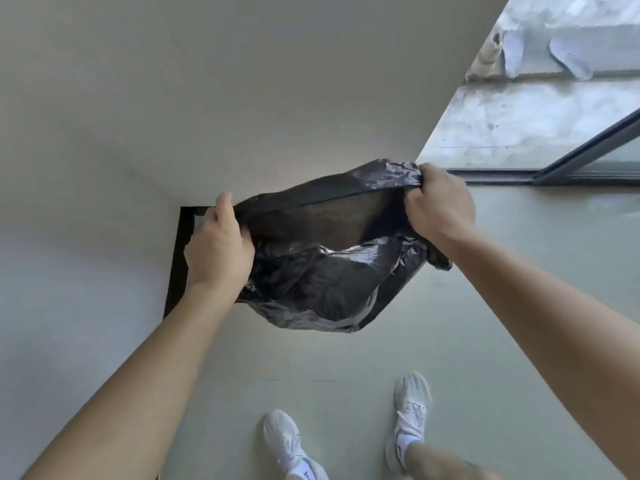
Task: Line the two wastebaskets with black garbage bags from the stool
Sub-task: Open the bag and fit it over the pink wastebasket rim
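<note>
A black garbage bag (311, 285) is held out in front of me above the floor, its mouth pulled wide between both hands. My left hand (218, 251) grips the bag's left rim, and my right hand (440, 206) is closed on the bunched right rim. The far rim (322, 199) runs taut and straight between my hands. The bag's straight lower right edge hints at a dark wastebasket underneath, but I cannot tell. No stool is in view.
A plain wall fills the left and top, with a black strip (175, 268) along its base behind my left hand. A dark window frame (571, 161) runs along the floor at the right. My white shoes (410, 420) stand on the pale floor below.
</note>
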Demonstrator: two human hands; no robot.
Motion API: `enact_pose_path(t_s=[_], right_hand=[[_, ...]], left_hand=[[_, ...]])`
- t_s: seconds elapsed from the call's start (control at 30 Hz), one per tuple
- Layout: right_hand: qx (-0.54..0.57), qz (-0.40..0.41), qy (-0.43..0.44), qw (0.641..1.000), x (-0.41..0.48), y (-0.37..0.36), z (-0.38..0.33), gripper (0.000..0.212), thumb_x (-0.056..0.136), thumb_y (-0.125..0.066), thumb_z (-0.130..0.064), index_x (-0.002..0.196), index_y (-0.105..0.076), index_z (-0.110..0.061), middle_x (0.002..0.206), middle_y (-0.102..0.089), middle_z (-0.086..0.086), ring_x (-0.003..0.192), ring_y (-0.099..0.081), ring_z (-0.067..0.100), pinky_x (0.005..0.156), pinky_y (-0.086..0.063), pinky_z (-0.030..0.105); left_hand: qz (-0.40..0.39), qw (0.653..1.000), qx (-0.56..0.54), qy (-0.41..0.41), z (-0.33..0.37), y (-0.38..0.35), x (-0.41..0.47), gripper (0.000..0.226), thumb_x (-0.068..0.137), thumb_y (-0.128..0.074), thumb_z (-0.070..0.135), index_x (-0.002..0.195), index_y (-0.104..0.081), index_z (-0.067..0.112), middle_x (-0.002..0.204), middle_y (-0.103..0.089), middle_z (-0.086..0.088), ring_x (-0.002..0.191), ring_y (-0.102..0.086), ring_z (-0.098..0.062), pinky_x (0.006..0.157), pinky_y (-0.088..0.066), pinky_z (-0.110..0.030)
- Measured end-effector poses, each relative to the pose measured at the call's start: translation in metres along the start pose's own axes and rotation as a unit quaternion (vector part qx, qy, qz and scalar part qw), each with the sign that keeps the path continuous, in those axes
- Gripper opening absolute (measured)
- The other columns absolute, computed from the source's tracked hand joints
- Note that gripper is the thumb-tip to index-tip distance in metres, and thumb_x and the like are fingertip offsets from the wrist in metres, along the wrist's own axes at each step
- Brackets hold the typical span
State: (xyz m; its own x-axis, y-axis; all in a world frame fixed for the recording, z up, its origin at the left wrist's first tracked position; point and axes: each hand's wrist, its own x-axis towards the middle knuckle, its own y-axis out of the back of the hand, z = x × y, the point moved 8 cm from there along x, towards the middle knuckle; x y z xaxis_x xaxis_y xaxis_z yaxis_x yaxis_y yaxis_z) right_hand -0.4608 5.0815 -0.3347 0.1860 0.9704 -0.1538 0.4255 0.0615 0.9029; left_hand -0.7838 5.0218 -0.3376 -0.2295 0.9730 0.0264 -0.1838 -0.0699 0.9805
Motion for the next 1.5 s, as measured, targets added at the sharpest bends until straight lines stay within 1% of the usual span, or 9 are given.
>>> enact_pose_path(t_s=[0.27, 0.47, 0.7, 0.9, 0.97, 1.13, 1.27, 1.37, 1.5], right_hand=[[0.123, 0.06, 0.045, 0.99, 0.052, -0.114, 0.009, 0.028, 0.073, -0.034, -0.019, 0.095, -0.051, -0.018, 0.097, -0.06, 0.013, 0.091, -0.049, 0.034, 0.072, -0.031, 0.034], [0.06, -0.083, 0.08, 0.992, 0.068, -0.268, 0.022, 0.033, 0.096, -0.042, -0.037, 0.12, -0.05, -0.015, 0.102, -0.041, 0.011, 0.101, -0.055, 0.043, 0.08, -0.04, 0.039], [-0.153, -0.261, 0.198, 0.932, 0.06, -0.414, 0.035, 0.054, 0.085, -0.061, -0.005, 0.136, -0.044, -0.003, 0.125, -0.052, 0.019, 0.106, -0.059, 0.035, 0.086, -0.051, 0.036], [-0.188, -0.192, 0.201, 0.942, 0.059, -0.382, 0.062, 0.025, 0.08, -0.06, 0.002, 0.104, -0.056, -0.005, 0.098, -0.059, 0.01, 0.099, -0.063, 0.03, 0.072, -0.052, 0.034], [-0.179, -0.125, 0.217, 0.952, 0.064, -0.363, 0.063, 0.02, 0.085, -0.065, -0.009, 0.098, -0.05, -0.01, 0.089, -0.056, 0.007, 0.089, -0.064, 0.031, 0.061, -0.044, 0.035], [-0.133, 0.1, 0.248, 0.954, 0.069, -0.319, 0.061, 0.04, 0.09, -0.063, -0.029, 0.126, -0.052, -0.017, 0.111, -0.049, 0.011, 0.073, -0.063, 0.034, 0.051, -0.042, 0.034], [-0.132, 0.079, 0.217, 0.964, 0.056, -0.326, 0.076, 0.04, 0.095, -0.054, -0.039, 0.129, -0.051, -0.019, 0.116, -0.047, 0.011, 0.092, -0.058, 0.031, 0.059, -0.049, 0.039], [-0.14, 0.031, 0.193, 0.971, 0.056, -0.326, 0.094, 0.038, 0.098, -0.045, -0.048, 0.118, -0.06, -0.02, 0.11, -0.053, 0.008, 0.086, -0.061, 0.03, 0.06, -0.039, 0.033], [-0.147, 0.09, 0.183, 0.968, 0.065, -0.291, 0.114, 0.033, 0.098, -0.048, -0.045, 0.105, -0.067, -0.019, 0.097, -0.05, 0.007, 0.071, -0.056, 0.03, 0.056, -0.035, 0.032]], left_hand=[[0.14, 0.977, -0.125, 0.096, -0.054, -0.102, 0.041, 0.041, 0.082, -0.046, 0.009, 0.122, -0.042, 0.018, 0.106, -0.066, -0.01, 0.089, -0.059, -0.039, 0.066, -0.034, -0.038], [-0.029, 0.986, -0.16, 0.037, -0.058, -0.252, 0.035, 0.033, 0.092, -0.044, 0.023, 0.125, -0.044, 0.02, 0.11, -0.061, -0.006, 0.092, -0.059, -0.03, 0.075, -0.045, -0.037], [-0.102, 0.962, -0.253, 0.029, -0.036, -0.364, 0.059, 0.048, 0.092, -0.035, 0.007, 0.138, -0.037, 0.021, 0.115, -0.062, -0.015, 0.099, -0.059, -0.037, 0.084, -0.048, -0.041], [-0.384, 0.883, -0.253, 0.097, -0.009, -0.423, 0.021, 0.056, 0.09, -0.037, 0.012, 0.145, -0.029, 0.019, 0.139, -0.044, -0.015, 0.117, -0.046, -0.036, 0.102, -0.041, -0.046], [-0.392, 0.881, -0.247, 0.099, -0.01, -0.425, 0.009, 0.055, 0.088, -0.036, 0.013, 0.143, -0.032, 0.018, 0.141, -0.043, -0.015, 0.121, -0.045, -0.036, 0.103, -0.04, -0.045], [-0.407, 0.894, -0.188, 0.021, -0.003, -0.446, -0.003, 0.042, 0.097, -0.044, 0.018, 0.138, -0.043, 0.011, 0.138, -0.049, -0.014, 0.122, -0.048, -0.029, 0.102, -0.037, -0.032], [-0.51, 0.859, -0.042, -0.029, 0.018, -0.448, -0.019, 0.042, 0.097, -0.041, 0.003, 0.138, -0.037, 0.002, 0.142, -0.042, -0.017, 0.125, -0.044, -0.031, 0.101, -0.034, -0.034], [-0.479, 0.872, -0.087, -0.052, 0.043, -0.426, -0.007, 0.031, 0.095, -0.042, 0.005, 0.125, -0.05, 0.003, 0.13, -0.053, -0.017, 0.106, -0.053, -0.029, 0.093, -0.041, -0.035], [-0.367, 0.912, -0.175, -0.06, 0.052, -0.374, 0.034, 0.037, 0.092, -0.039, 0.009, 0.126, -0.052, 0.015, 0.122, -0.059, -0.009, 0.107, -0.056, -0.027, 0.095, -0.047, -0.04]])
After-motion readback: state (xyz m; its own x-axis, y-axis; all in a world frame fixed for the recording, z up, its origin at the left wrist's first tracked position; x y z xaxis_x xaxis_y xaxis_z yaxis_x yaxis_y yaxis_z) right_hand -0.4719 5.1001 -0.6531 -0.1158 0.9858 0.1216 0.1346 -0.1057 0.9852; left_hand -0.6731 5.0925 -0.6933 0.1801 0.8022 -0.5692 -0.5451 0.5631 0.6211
